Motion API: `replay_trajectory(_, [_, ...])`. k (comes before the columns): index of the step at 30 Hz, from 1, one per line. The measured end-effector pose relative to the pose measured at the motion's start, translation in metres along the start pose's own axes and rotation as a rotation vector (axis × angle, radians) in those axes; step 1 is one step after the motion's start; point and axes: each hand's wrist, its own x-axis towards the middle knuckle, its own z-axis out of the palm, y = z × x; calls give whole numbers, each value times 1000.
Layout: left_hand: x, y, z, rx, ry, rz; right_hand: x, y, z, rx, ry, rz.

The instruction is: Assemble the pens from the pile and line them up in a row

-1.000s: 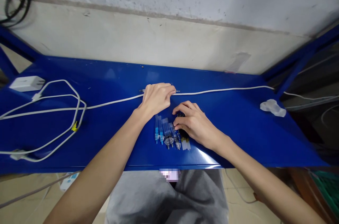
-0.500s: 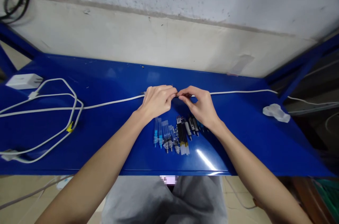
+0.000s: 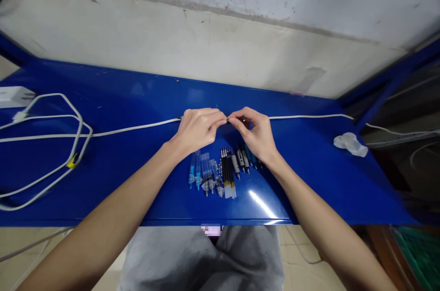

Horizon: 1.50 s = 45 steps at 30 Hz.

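Note:
My left hand (image 3: 197, 128) and my right hand (image 3: 256, 133) meet fingertip to fingertip above the blue shelf, both closed in a pinch. Something small and dark shows between the fingertips, too hidden to name. A dark tip pokes out at the left edge of my left hand. Below my hands lies a row of pen parts: clear pen barrels (image 3: 206, 165) with blue or dark ends, black ink refills (image 3: 228, 169), and grey pen grips (image 3: 235, 163) with pointed tips. Several blue pen parts (image 3: 253, 159) lie partly behind my right wrist.
A white cable (image 3: 137, 127) crosses the blue shelf (image 3: 130, 181) behind my hands. Its loops, with a yellow tie (image 3: 72, 161), and a white charger (image 3: 15, 96) lie at left. Crumpled translucent plastic (image 3: 350, 144) sits at right. A wall stands behind.
The view has shifted slightly, so things appear a little further left. My hands stay together in the same pinch, with the right fingers slightly more curled. The row of parts looks unchanged.

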Motion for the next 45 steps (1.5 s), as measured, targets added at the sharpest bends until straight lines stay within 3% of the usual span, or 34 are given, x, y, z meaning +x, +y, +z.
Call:
replay_trajectory(8, [0, -2, 0, -22, 53, -11, 0, 3, 1, 59, 21, 47])
replay_trajectory(13, [1, -3, -3, -14, 86, 13, 1, 2, -2, 100, 111, 83])
replay_trajectory(18, [1, 1, -2, -28, 65, 35, 1, 0, 0, 145, 61, 86])
replay_trajectory(23, [1, 2, -2, -21, 57, 11, 0, 0, -1, 168, 124, 86])
replay_trajectory(36, [1, 4, -1, -24, 24, -6, -1, 0, -1, 153, 24, 72])
replay_trajectory(45, [1, 9, 0, -35, -25, -27, -3, -4, 0, 168, 64, 83])
